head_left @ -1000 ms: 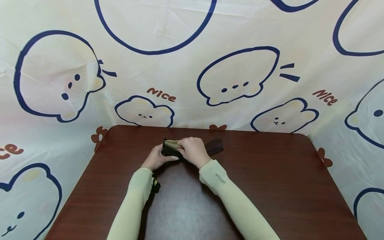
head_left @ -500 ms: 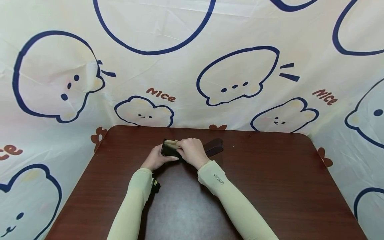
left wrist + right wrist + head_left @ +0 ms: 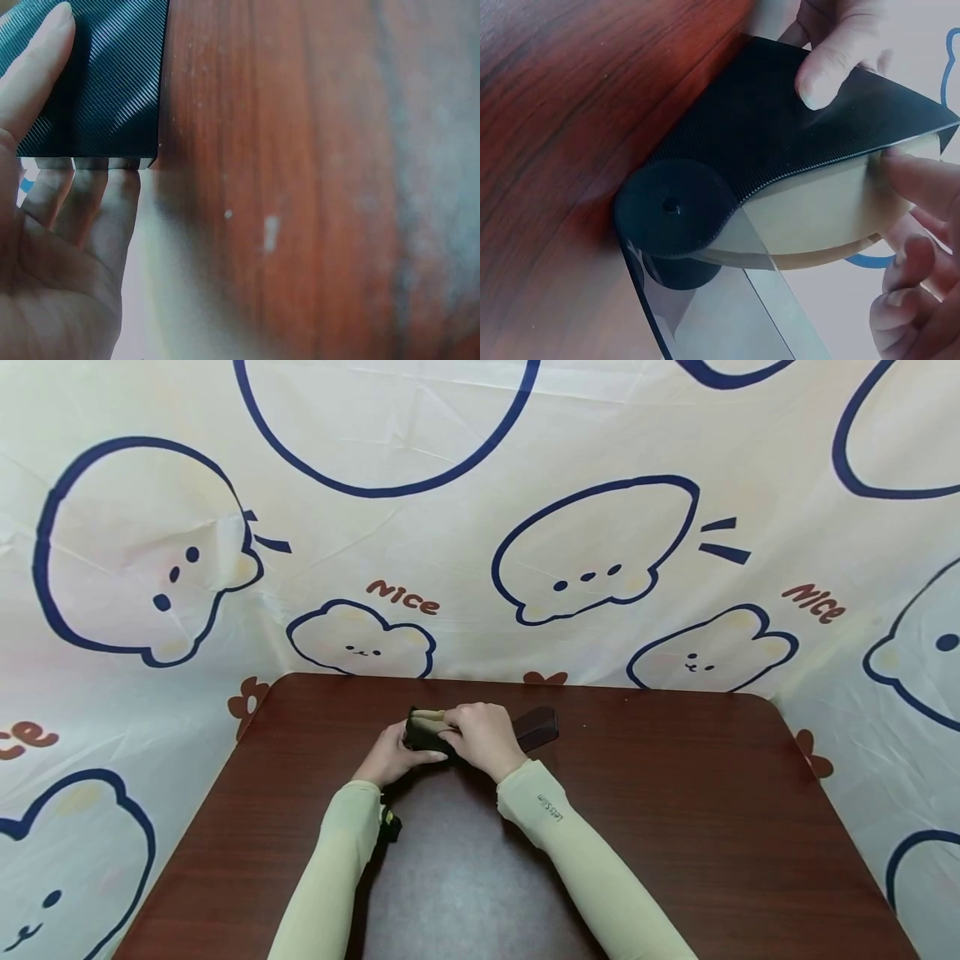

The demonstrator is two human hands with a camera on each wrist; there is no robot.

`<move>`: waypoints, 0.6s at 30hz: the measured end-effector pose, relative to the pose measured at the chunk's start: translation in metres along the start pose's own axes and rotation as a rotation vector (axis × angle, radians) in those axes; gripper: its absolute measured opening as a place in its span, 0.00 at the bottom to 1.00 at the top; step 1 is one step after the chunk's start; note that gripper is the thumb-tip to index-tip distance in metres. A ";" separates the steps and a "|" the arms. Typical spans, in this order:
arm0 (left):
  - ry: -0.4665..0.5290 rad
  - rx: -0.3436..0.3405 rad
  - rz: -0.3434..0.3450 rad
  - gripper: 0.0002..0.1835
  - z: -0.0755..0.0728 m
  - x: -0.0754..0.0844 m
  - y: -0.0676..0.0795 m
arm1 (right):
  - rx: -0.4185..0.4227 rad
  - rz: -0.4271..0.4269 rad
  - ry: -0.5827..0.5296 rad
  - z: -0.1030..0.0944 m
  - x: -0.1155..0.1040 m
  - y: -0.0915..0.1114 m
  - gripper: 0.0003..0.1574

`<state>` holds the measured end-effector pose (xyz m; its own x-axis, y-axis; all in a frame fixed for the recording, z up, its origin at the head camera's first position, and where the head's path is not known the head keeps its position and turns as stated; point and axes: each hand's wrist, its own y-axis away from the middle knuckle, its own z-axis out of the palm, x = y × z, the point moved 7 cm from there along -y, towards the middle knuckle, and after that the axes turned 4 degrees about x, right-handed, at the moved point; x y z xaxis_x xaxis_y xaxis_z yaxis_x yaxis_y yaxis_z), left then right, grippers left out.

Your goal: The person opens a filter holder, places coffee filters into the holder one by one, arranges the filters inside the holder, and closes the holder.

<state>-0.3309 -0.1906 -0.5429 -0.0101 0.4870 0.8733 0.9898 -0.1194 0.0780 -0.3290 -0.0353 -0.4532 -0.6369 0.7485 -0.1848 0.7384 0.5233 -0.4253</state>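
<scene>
A black finely ribbed case (image 3: 422,737) stands near the table's far edge, swung open at a round pivot (image 3: 676,210). Its clear-sided cover (image 3: 735,319) reaches out to the right. Inside sits a cream piece (image 3: 817,210) with a curved edge. My left hand (image 3: 386,758) grips the case's left end, thumb (image 3: 46,64) flat on the ribbed side and the other fingers behind it. With thumb and fingers, my right hand (image 3: 483,737) pinches the cream piece by its curved edge in the right wrist view. That hand hides part of the case from the head camera.
The dark brown wooden table (image 3: 675,827) has rounded far corners. Pale printed cloth (image 3: 600,435) hangs behind it and along both sides. A small black and yellow item (image 3: 390,824) shows at my left wrist.
My right hand has shifted only very slightly at the cream piece. The left hand, the case and its cover look the same.
</scene>
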 end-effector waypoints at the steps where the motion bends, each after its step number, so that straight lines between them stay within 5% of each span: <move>1: 0.003 0.000 -0.003 0.29 0.000 0.000 0.000 | 0.005 -0.001 -0.005 -0.001 0.000 0.000 0.08; 18: -0.002 -0.003 0.002 0.31 0.000 0.000 0.001 | 0.025 0.011 -0.047 -0.011 0.006 0.000 0.08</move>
<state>-0.3296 -0.1904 -0.5430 -0.0077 0.4883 0.8726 0.9893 -0.1232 0.0777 -0.3304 -0.0261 -0.4452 -0.6389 0.7340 -0.2302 0.7399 0.5045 -0.4451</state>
